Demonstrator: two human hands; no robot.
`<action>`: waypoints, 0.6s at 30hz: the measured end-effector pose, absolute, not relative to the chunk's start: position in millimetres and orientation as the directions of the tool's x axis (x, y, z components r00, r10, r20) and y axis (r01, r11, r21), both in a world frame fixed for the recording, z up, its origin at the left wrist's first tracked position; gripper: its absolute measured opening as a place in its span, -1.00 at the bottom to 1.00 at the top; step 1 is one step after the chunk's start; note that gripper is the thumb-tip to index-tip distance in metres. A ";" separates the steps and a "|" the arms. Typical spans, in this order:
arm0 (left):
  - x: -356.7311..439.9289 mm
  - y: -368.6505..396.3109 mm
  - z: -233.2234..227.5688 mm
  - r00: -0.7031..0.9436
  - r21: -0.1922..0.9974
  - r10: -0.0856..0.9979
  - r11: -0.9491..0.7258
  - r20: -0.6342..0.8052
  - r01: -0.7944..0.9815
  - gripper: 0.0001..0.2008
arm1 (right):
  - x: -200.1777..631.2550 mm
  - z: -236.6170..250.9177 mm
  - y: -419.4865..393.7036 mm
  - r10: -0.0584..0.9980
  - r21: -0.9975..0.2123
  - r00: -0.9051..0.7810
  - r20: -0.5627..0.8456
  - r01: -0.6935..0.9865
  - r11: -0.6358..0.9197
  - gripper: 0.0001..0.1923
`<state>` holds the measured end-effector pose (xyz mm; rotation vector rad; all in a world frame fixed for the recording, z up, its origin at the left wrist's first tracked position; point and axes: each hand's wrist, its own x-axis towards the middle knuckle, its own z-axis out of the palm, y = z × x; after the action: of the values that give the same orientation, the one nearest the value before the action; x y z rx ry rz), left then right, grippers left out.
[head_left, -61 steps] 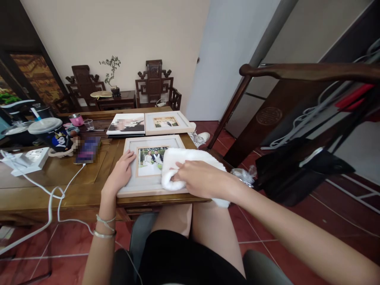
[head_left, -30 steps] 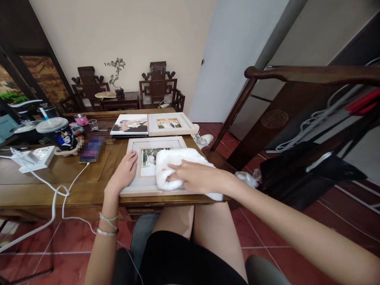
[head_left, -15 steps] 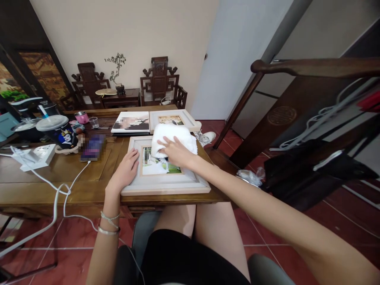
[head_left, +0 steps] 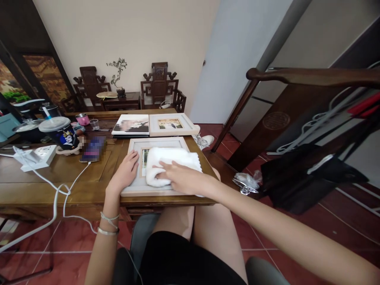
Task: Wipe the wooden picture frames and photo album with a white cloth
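A pale wooden picture frame [head_left: 132,189] with a photo lies flat at the near edge of the brown wooden table [head_left: 44,178]. My left hand [head_left: 126,171] rests flat on the frame's left border, fingers spread. My right hand [head_left: 179,177] presses a folded white towel [head_left: 170,158] onto the glass, and the towel hides most of the photo. Behind this frame lie a second, smaller frame [head_left: 172,124] and a photo album [head_left: 131,124] side by side.
On the table's left stand a lidded cup with a straw [head_left: 57,132], a phone [head_left: 92,149] on a white cable, and a white power strip [head_left: 37,156]. A dark wooden chair arm [head_left: 297,75] rises at right. Carved chairs stand at the back wall.
My right hand swept the towel across the glass: from the right side to the frame's far edge, then back toward me over the middle. The left hand stayed on the frame.
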<state>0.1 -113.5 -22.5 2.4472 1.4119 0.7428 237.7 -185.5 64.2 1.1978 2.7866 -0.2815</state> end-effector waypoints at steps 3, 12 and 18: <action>-1.4 -111.8 -24.8 0.414 0.425 0.853 -0.518 0.316 0.743 -0.51 | 231.5 40.7 -155.2 0.780 -0.034 -0.625 -0.028 0.781 0.624 -0.26; -2.2 -111.3 -24.1 0.416 0.415 0.854 -0.516 0.311 0.749 -0.51 | 222.2 36.2 -96.3 0.821 0.108 -0.571 0.004 0.816 0.568 -0.29; -0.3 -112.3 -23.8 0.411 0.420 0.855 -0.515 0.317 0.747 -0.51 | 227.6 67.7 -164.5 0.739 0.019 -0.638 -0.217 0.754 0.656 -0.33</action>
<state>-0.3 -112.3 -23.8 2.4535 1.4153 0.7419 227.6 -164.5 67.7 1.2183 2.6680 -0.1085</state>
